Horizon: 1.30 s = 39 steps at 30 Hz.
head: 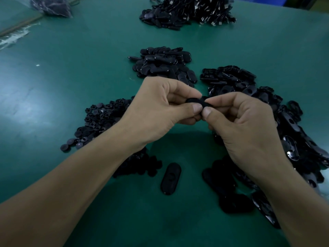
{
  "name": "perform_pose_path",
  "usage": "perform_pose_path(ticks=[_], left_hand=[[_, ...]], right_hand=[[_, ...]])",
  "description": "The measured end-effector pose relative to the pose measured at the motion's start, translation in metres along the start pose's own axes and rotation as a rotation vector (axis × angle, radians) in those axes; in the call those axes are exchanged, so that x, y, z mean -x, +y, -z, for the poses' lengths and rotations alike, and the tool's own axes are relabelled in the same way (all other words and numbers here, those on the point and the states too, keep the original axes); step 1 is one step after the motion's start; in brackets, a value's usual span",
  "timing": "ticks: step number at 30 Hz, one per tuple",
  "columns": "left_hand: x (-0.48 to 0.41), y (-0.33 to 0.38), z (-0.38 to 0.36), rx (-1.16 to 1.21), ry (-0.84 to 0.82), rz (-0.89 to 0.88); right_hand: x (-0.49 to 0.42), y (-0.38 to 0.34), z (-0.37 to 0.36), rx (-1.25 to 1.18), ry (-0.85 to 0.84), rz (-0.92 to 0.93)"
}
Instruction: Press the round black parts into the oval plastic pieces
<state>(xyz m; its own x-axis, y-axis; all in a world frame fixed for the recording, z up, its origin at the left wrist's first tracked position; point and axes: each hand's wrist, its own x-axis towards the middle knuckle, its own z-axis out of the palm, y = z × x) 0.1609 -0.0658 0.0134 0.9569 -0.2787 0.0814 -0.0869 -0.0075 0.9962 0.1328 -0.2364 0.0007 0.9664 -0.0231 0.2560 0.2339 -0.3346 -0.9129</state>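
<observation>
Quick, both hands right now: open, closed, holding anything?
Left hand: closed, pinching a black piece between thumb and fingers.
Right hand: closed, pinching the same black piece.

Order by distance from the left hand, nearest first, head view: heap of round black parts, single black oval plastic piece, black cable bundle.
1. Heap of round parts, adjacent left.
2. Single oval piece, near side.
3. Cable bundle, far end.

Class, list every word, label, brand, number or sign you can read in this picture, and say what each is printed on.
None can be read.
The black piece pinched between the left hand and right hand, the lone oval piece on the green table and the piles of black parts show no print.
The plastic bag at top left is too blurred to tell.
</observation>
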Motion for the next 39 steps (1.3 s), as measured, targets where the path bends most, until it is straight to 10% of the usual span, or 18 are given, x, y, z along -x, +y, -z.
perform_pose_path(ticks=[39], left_hand=[[-0.015,-0.008,0.012,-0.231,0.204,-0.056]], right_hand=[[0.007,0.002,-0.009,0.257,0.156,0.140]])
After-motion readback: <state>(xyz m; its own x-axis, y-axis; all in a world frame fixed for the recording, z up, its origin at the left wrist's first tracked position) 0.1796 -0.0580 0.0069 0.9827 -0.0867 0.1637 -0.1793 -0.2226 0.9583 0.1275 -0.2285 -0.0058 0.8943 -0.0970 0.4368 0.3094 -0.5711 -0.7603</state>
